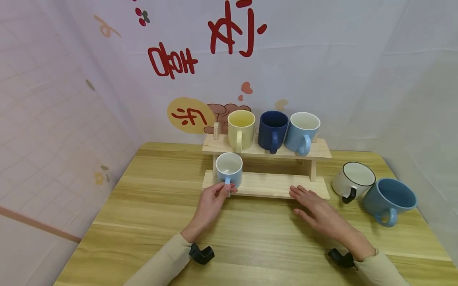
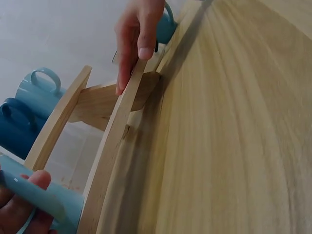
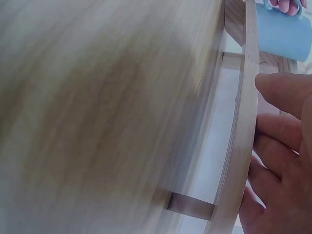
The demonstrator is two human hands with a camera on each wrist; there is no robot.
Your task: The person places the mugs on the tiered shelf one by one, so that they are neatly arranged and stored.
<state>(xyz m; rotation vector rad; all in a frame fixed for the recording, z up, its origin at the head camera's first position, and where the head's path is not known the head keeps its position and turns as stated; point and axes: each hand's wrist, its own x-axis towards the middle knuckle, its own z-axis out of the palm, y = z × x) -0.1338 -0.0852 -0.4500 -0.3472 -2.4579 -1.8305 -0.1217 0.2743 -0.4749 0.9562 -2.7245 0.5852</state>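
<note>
A light blue mug (image 1: 229, 169) with a white inside stands at the left end of the wooden rack's lower shelf (image 1: 266, 185). My left hand (image 1: 214, 200) pinches its handle, which points toward me. Flat fingers of my right hand (image 1: 320, 212) rest on the front edge of that same shelf, near its right end; the right wrist view shows these fingertips (image 3: 265, 168) along the board. Above, on the upper shelf (image 1: 325, 149), a yellow mug (image 1: 241, 131), a dark blue mug (image 1: 272, 131) and another light blue mug (image 1: 302, 131) stand in a row, handles forward.
Right of the rack, a white mug (image 1: 352, 178) with a black rim and handle stands on the wooden table (image 1: 150, 222). Beside it is a wider grey-blue mug (image 1: 388, 200). A printed cloth (image 1: 322, 75) hangs behind the rack and along both sides.
</note>
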